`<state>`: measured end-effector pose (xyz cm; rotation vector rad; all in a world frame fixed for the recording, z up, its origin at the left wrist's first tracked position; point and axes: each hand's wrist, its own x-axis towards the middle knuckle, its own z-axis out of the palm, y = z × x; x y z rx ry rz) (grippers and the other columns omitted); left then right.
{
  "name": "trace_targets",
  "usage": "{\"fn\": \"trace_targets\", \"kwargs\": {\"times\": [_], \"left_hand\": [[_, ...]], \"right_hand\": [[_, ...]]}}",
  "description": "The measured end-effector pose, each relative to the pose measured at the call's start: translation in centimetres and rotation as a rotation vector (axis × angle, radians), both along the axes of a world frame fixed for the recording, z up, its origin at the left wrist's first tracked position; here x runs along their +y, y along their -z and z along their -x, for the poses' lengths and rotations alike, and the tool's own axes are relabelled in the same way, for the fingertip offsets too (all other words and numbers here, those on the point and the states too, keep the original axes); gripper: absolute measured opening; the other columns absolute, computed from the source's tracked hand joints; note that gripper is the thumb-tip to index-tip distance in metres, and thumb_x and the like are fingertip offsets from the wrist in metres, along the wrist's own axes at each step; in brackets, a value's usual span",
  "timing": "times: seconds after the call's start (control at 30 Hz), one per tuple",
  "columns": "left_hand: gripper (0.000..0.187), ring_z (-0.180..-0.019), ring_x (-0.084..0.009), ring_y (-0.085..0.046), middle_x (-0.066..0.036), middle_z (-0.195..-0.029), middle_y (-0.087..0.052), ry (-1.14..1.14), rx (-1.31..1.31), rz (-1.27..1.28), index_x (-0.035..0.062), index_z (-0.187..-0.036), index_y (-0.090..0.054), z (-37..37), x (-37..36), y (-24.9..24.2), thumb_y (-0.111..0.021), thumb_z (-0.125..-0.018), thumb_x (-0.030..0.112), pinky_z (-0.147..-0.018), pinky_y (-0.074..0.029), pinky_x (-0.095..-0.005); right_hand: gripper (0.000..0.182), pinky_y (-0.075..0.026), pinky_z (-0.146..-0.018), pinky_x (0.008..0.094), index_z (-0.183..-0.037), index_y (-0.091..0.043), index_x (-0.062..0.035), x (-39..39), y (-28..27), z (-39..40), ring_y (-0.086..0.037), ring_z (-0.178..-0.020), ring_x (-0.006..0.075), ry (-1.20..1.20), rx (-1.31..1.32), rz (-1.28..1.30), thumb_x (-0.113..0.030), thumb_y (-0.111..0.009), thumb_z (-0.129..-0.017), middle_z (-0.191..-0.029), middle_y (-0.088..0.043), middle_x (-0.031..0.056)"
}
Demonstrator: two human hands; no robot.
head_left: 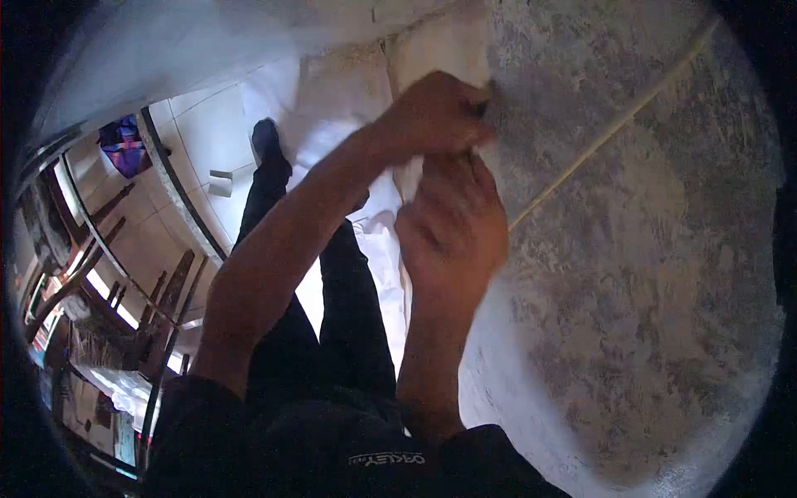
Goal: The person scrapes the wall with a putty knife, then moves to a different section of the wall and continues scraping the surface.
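Observation:
My left hand (436, 114) is closed, its thumb and fingers pinched together beside the grey wall. A small dark bit (481, 108) shows at its fingertips. Just below it, my right hand (457, 212) is also closed, fingers curled, with its fingertips right up against the left hand. Both hands are slightly blurred, and I cannot tell what is between them. A pale yellow cord-like strip (610, 129) runs diagonally along the wall and disappears behind the right hand.
The rough, patchy grey wall (639, 307) fills the right side. White cloth or sheeting (382, 257) lies by my legs on the tiled floor (207, 137). Left are a metal railing (178, 183), wooden pieces (170, 307), a purple bag (124, 148) and a small pale block (220, 183).

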<state>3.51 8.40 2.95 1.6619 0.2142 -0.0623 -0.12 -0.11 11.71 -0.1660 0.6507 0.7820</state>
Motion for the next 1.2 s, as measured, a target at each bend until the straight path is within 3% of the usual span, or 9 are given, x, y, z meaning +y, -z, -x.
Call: {"fn": "trace_targets", "kwargs": {"times": [0.1,0.33,0.5,0.63,0.77,0.87,0.93,0.97,1.2], "left_hand": [[0.027,-0.056,-0.0321,-0.053,-0.017,-0.065,-0.057,-0.006,0.253,0.39,0.0014,-0.077,-0.058,-0.5,1.5,0.9,-0.06,-0.065,0.026,-0.059,-0.044,-0.0362],[0.027,-0.06,-0.0371,-0.053,-0.018,-0.067,-0.058,-0.01,-0.033,-0.049,0.0032,-0.079,-0.059,-0.4,-0.3,1.7,-0.061,-0.065,0.026,-0.062,-0.045,-0.0389],[0.022,-0.055,-0.0128,-0.053,-0.01,-0.06,-0.057,0.037,0.007,0.032,0.0002,-0.077,-0.058,0.7,0.2,-1.4,-0.059,-0.066,0.019,-0.057,-0.044,-0.0299],[0.023,-0.055,-0.0109,-0.052,-0.011,-0.06,-0.056,-0.037,0.173,0.285,-0.001,-0.077,-0.057,-0.6,0.1,1.0,-0.06,-0.065,0.019,-0.056,-0.044,-0.03],[0.025,-0.059,-0.0292,-0.059,-0.016,-0.064,-0.057,0.008,-0.025,0.034,0.0013,-0.077,-0.057,1.0,-0.4,-1.3,-0.061,-0.066,0.023,-0.058,-0.046,-0.0354],[0.016,-0.059,-0.0063,-0.05,0.0,-0.062,-0.054,0.05,0.21,0.062,0.0016,-0.083,-0.06,0.1,-1.0,1.9,-0.057,-0.068,0.008,-0.057,-0.045,-0.0259],[0.028,-0.063,-0.031,-0.059,-0.017,-0.067,-0.059,0.067,-0.589,-0.471,0.0022,-0.076,-0.059,0.5,0.3,1.0,-0.06,-0.066,0.029,-0.062,-0.046,-0.0358],[0.027,-0.06,-0.0289,-0.058,-0.017,-0.067,-0.059,-0.019,0.084,0.163,0.0034,-0.075,-0.06,1.2,-1.0,0.5,-0.06,-0.064,0.029,-0.06,-0.046,-0.036],[0.031,-0.06,-0.0323,-0.057,-0.018,-0.067,-0.058,-0.052,0.307,0.468,0.0028,-0.077,-0.06,1.0,-0.6,1.7,-0.062,-0.062,0.03,-0.063,-0.047,-0.0377]], "right_hand": [[0.016,-0.046,-0.046,0.0197,-0.085,-0.048,-0.0055,0.9,1.9,-0.3,-0.044,-0.044,0.0031,-0.068,-0.176,0.153,-0.013,-0.034,-0.088,-0.057,-0.044,-0.0006],[0.01,-0.045,-0.054,0.0246,-0.08,-0.052,-0.002,-0.9,-1.7,1.2,-0.053,-0.057,0.0109,-0.003,-0.039,-0.164,-0.01,-0.049,-0.074,-0.061,-0.05,0.0021],[0.013,-0.046,-0.063,0.0296,-0.076,-0.054,-0.0013,-0.6,-0.2,0.7,-0.055,-0.064,0.0161,-0.026,0.007,-0.229,-0.008,-0.053,-0.065,-0.068,-0.053,0.0055],[0.016,-0.046,-0.07,0.0336,-0.072,-0.055,-0.0007,-1.4,0.6,0.8,-0.057,-0.07,0.0203,-0.03,0.031,-0.257,-0.007,-0.056,-0.057,-0.072,-0.056,0.0082],[0.017,-0.046,-0.072,0.0341,-0.073,-0.055,-0.0004,-1.8,1.6,1.4,-0.057,-0.071,0.0212,-0.033,0.034,-0.254,-0.006,-0.056,-0.057,-0.075,-0.056,0.0087],[0.015,-0.046,-0.065,0.0297,-0.082,-0.052,-0.0006,-2.0,0.6,1.7,-0.055,-0.066,0.0173,-0.013,-0.077,-0.206,-0.007,-0.049,-0.068,-0.076,-0.055,0.0062],[0.015,-0.047,-0.06,0.0268,-0.087,-0.05,-0.0007,-1.2,0.9,1.5,-0.053,-0.063,0.0147,-0.008,-0.155,-0.205,-0.008,-0.044,-0.076,-0.077,-0.055,0.0046],[0.015,-0.047,-0.058,0.0253,-0.09,-0.05,-0.0007,-1.1,1.3,1.8,-0.052,-0.061,0.0134,0.0,-0.172,-0.193,-0.008,-0.042,-0.08,-0.077,-0.054,0.0037],[0.021,-0.047,-0.063,0.0233,-0.1,-0.045,-0.0002,-2.5,3.6,2.2,-0.053,-0.064,0.0114,-0.057,-0.353,0.068,-0.009,-0.036,-0.084,-0.082,-0.055,0.0047]]}}
